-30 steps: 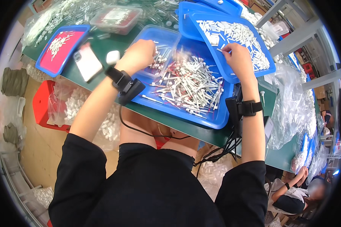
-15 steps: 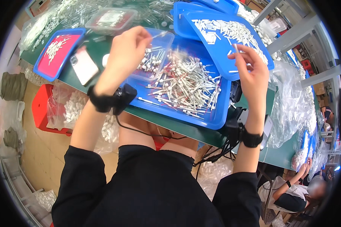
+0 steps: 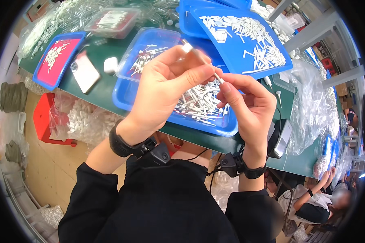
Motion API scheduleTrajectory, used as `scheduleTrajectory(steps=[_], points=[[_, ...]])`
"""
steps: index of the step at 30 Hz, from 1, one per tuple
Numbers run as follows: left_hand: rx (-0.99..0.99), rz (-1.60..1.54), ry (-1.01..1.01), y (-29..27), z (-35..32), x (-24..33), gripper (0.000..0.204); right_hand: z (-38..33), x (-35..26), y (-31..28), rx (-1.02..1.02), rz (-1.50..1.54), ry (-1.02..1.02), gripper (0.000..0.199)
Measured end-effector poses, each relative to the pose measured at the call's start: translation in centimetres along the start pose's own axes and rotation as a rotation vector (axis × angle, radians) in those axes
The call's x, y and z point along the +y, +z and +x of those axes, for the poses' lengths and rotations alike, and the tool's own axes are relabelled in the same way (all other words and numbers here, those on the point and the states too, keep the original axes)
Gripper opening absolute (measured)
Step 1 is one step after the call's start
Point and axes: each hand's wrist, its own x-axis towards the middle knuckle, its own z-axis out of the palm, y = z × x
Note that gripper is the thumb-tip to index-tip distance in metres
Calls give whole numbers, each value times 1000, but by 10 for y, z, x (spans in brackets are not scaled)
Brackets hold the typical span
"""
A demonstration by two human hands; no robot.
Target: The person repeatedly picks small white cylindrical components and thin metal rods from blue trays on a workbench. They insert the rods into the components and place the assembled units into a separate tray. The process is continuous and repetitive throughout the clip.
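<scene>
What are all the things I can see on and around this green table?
Thin white stick: one, pinched between both hands.
Blue plastic tray of white sticks: one, table centre.
Tilted blue tray of white pieces: one, upper right.
Blue tray with red liner: one, left.
Clear plastic box: one, on the centre tray.
White phone: one, left of centre.
Small white case: one, beside phone.
Red stool: one, under the table's left end.
Clear bags: several, right.
Co-worker: one, lower right.
Left hand, right hand: black wristbands.
</scene>
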Motion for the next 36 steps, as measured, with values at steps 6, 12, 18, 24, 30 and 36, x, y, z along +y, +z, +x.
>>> scheduleTrajectory(steps=[6, 12, 18, 24, 30, 36], points=[[22, 86, 67, 4, -2, -5, 13, -6, 7, -5, -38, 259, 82, 15], [50, -37, 134, 8, -5, -7, 14, -8, 10, -9, -85, 431, 141, 17], [69, -96, 150, 9, -9, -6, 14, -6, 5, -13, -173, 646, 270, 18], [79, 86, 230, 11, -12, -7, 14, -7, 1, -11, -137, 498, 268, 15], [-24, 295, 73, 0, -8, -7, 21, -11, -6, -3, 19, -281, 29, 6], [-87, 328, 113, -15, -6, 0, 20, -12, -5, -13, 32, -367, 32, 9]])
